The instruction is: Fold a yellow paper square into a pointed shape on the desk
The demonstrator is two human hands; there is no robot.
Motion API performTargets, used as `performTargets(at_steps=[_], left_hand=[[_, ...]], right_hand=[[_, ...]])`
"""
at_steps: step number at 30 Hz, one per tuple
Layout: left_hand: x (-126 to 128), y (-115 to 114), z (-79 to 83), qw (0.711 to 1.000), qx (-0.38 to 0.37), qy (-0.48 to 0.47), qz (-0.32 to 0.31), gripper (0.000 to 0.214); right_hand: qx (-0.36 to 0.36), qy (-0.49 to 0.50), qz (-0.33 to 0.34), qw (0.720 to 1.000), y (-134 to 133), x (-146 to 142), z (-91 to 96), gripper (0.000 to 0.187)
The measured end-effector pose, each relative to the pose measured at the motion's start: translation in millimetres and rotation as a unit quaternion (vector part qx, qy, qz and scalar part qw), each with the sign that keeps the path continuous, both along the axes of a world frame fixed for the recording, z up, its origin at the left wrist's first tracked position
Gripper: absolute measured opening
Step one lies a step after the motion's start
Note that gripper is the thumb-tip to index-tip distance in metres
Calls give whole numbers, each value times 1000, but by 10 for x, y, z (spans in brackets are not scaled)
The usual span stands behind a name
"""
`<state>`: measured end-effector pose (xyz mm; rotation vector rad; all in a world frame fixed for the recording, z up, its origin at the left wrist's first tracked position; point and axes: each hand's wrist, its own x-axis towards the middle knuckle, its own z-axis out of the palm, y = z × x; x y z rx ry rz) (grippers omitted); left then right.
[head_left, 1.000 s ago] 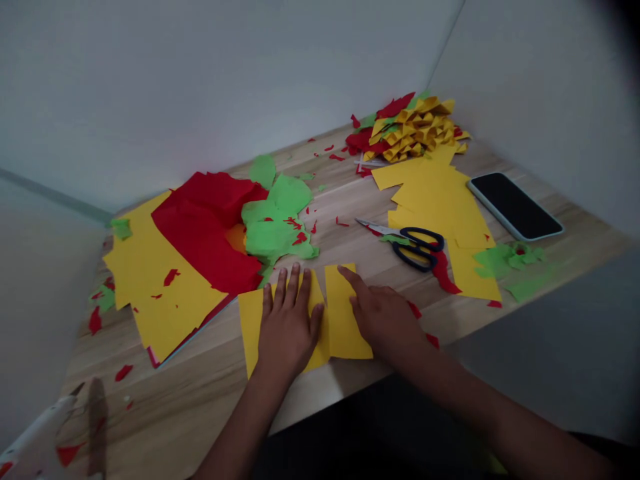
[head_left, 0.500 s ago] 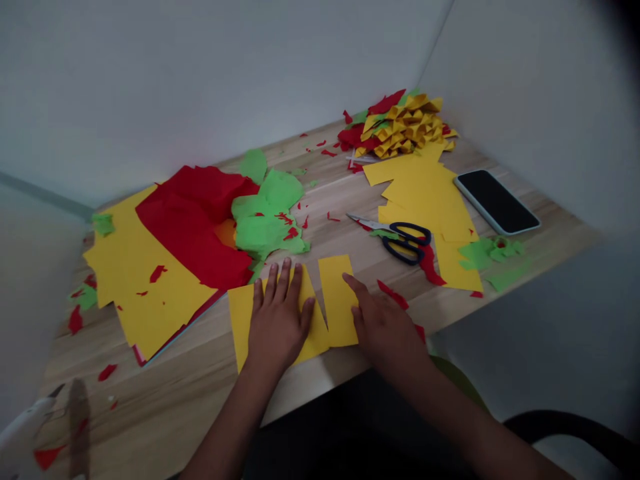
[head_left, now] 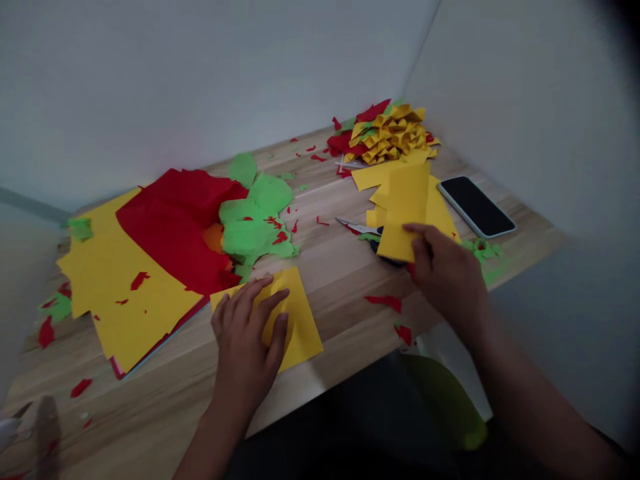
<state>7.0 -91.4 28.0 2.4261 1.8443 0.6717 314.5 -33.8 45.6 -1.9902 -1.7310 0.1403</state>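
Observation:
My right hand (head_left: 445,280) pinches a yellow paper strip (head_left: 403,213) by its lower right edge, raised above the table. The strip partly covers a pair of scissors (head_left: 357,227), whose handles are mostly hidden behind it. My left hand (head_left: 253,327) has its fingers spread and slightly curled over a yellow sheet (head_left: 297,320) lying near the table's front edge. Whether its fingertips touch the sheet I cannot tell. Behind the raised strip lie more yellow paper pieces (head_left: 443,210).
Red tissue paper (head_left: 170,220) and green tissue paper (head_left: 257,213) lie on larger yellow sheets (head_left: 120,267) at the left. A heap of folded yellow pieces (head_left: 390,137) stands at the back right, near a phone (head_left: 477,207). Red scraps (head_left: 385,302) are scattered about the wooden table (head_left: 330,280).
The yellow strip has come apart from the sheet; my right hand has lifted it and moved it right and away from me. My left hand's fingers have risen from lying flat.

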Motion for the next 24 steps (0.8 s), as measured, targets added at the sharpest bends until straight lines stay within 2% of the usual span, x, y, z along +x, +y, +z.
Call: performTargets(at_steps=[2,4,6,7,9,10,11,12,14,16,17,19,22,24], left_hand=[[-54,-171,69,1000,-18,19,-7,28],[-110,-371,59,996,-63,56,-28,40],[-157,-581,-15,989,-108,94,-42,65],[-174,-682,-63,985,-121,114,-44,76],[-193,-861,-151,982,-116,142,-45,85],[-195,-933,-181,982,-108,147,-46,83],[-193,-992,-199,983,-99,145,-50,80],[-189,-1037,-205,985,-94,136,-57,76],[-176,-1086,-182,986,-95,107,-86,71],[-165,-1090,-132,986,-99,78,-110,67],[-163,-1080,-104,986,-99,67,-112,65],[-177,-1049,-56,988,-93,46,-111,61],[-278,-997,-21,988,-92,-1,-126,57],[-393,-968,-24,987,-83,-35,-133,53]], right_hand=[[11,-32,-8,999,361,217,13,44],[-37,-62,-28,997,656,373,9,45],[-79,-90,-50,992,772,413,9,46],[-74,-97,-61,991,740,380,12,47],[-7,-85,-56,995,495,215,17,47],[30,-64,-3,997,301,95,13,47],[51,-28,81,995,78,-39,3,46],[47,5,192,980,-157,-177,-15,47],[-20,30,384,923,-600,-428,-73,59],[-68,25,464,883,-929,-609,-159,69],[-79,23,477,875,-1037,-667,-210,69],[-68,37,473,878,-1147,-720,-315,60],[-6,92,454,886,-1137,-684,-440,40],[26,128,450,883,-1088,-619,-479,38]])
